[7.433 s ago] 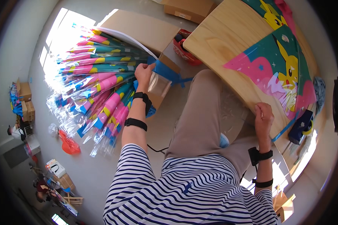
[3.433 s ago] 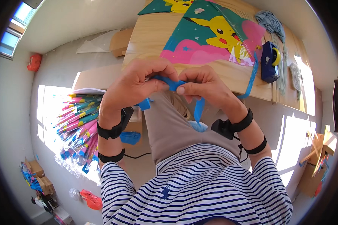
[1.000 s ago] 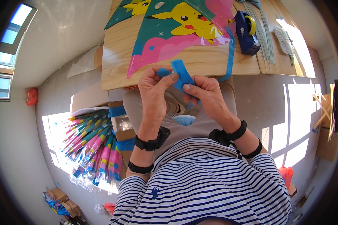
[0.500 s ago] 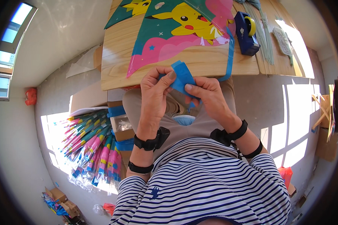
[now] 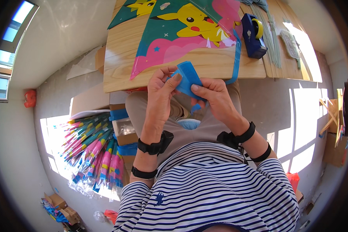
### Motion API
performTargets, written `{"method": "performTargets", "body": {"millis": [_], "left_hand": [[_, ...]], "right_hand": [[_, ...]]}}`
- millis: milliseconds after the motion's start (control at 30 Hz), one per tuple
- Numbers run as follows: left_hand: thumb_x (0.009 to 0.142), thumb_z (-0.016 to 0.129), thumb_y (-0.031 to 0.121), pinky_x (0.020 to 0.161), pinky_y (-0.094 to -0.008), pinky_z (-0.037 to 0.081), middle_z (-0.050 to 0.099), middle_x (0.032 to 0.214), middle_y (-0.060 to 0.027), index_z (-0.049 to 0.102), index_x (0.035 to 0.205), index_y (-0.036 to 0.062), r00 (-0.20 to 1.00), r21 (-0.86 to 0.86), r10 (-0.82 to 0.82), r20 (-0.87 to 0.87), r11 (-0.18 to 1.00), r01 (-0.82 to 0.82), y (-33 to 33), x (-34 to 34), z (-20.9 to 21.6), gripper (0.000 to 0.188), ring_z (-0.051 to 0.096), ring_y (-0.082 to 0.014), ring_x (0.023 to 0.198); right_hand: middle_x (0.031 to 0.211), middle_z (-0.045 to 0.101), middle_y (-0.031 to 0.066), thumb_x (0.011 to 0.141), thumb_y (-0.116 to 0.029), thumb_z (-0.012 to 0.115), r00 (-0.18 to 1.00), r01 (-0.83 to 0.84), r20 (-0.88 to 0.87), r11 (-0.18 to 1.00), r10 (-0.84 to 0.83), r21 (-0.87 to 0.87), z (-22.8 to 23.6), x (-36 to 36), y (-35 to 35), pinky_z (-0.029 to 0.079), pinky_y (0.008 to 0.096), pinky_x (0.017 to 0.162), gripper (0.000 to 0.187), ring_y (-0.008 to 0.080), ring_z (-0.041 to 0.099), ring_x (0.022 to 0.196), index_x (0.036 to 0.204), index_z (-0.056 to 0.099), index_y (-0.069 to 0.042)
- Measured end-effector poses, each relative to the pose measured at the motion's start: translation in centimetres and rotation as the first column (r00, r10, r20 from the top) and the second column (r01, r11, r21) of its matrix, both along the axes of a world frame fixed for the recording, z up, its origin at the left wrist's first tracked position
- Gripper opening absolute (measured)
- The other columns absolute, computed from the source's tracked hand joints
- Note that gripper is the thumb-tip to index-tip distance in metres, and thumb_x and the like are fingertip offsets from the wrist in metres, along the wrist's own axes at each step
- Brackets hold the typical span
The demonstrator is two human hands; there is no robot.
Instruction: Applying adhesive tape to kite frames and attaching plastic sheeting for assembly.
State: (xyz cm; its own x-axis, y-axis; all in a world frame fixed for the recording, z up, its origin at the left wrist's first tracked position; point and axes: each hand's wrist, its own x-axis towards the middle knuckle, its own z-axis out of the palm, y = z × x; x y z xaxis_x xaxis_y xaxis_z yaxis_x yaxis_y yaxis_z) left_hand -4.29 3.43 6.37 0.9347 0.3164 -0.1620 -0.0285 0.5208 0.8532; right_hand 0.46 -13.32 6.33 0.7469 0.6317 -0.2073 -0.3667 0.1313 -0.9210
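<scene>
Between my two hands, over my lap at the table's front edge, is a folded blue plastic strip (image 5: 189, 74). My left hand (image 5: 161, 86) pinches its left side between thumb and fingers. Closed on its lower right part is my right hand (image 5: 214, 94), thumb on top. A short blue end dangles below the fingers. Another length of blue strip (image 5: 237, 58) runs down the table edge behind my right hand; its join to the held part is hidden. Just beyond my hands lies a printed plastic sheet (image 5: 164, 52), green and pink with a yellow cartoon character.
On the wooden table (image 5: 120, 58), a dark blue tape dispenser (image 5: 253, 36) stands right of the sheet. Thin pale rods (image 5: 273, 42) and a clear plastic box (image 5: 290, 44) lie farther right. At my left, many rolled colourful sheets (image 5: 92, 147) in clear wrap fan out beside cardboard boxes (image 5: 128, 139).
The folded blue strip has turned and spread slightly, showing a wider face. My left fingers have shifted a little along it; both hands stay in nearly the same place.
</scene>
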Motion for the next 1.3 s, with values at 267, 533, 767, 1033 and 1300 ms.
{"method": "performTargets", "body": {"millis": [267,533,767,1033,1300], "left_hand": [[0.086,0.071,-0.001,0.056,-0.0195,0.047,0.066,0.084,-0.0037,0.064,0.099,0.0010,0.999,-0.017,0.029,-0.019,0.999,-0.029,1.8,0.2,-1.2,0.015,0.058,-0.0074,0.065],[0.087,0.069,-0.005,0.057,-0.0211,0.045,0.063,0.082,-0.0038,0.062,0.097,0.0031,0.952,0.103,0.306,0.012,0.947,-0.306,12.6,-2.0,-3.8,0.014,0.053,-0.0094,0.063],[0.088,0.068,-0.004,0.056,-0.0211,0.044,0.064,0.085,-0.0071,0.062,0.099,0.0016,0.765,0.215,0.644,0.004,0.746,-0.630,23.2,-7.3,-6.1,0.013,0.053,-0.0100,0.064],[0.089,0.067,-0.005,0.054,-0.0200,0.042,0.060,0.080,-0.0047,0.061,0.097,0.0017,0.702,0.352,0.711,-0.040,0.668,-0.656,23.8,-7.4,-5.4,0.012,0.051,-0.0089,0.062],[0.088,0.067,-0.004,0.053,-0.0196,0.040,0.058,0.079,-0.0031,0.059,0.092,0.0028,0.714,0.413,0.694,-0.089,0.678,-0.608,22.0,-6.3,-5.5,0.012,0.050,-0.0076,0.062]], "right_hand": [[0.070,0.064,-0.0001,0.096,-0.019,0.063,0.999,-0.034,0.017,0.994,0.036,-0.103,-0.2,0.8,0.1,0.037,0.0185,0.054,0.018,0.0034,0.050,0.058,0.093,0.071,-0.003],[0.065,0.061,-0.0017,0.090,-0.015,0.067,0.929,-0.349,-0.027,0.853,0.369,-0.388,-2.4,7.9,-10.6,0.040,0.0203,0.055,0.015,0.0042,0.051,0.058,0.079,0.069,-0.004],[0.063,0.063,0.0007,0.084,-0.009,0.071,0.952,-0.152,-0.018,0.421,0.306,-0.894,1.8,16.3,-21.4,0.043,0.0243,0.050,0.011,0.0079,0.055,0.053,0.077,0.071,0.000],[0.078,0.068,0.0119,0.074,-0.016,0.079,0.559,0.171,0.472,0.463,0.682,-0.870,4.5,29.2,-8.0,0.048,0.0372,0.066,0.025,0.0234,0.065,0.073,0.096,0.073,-0.004],[0.078,0.071,0.0050,0.085,-0.006,0.070,0.650,0.403,0.409,0.747,-0.641,0.529,12.4,50.0,3.9,0.052,0.0231,0.057,0.008,0.0152,0.068,0.065,0.091,0.076,-0.005]]}}
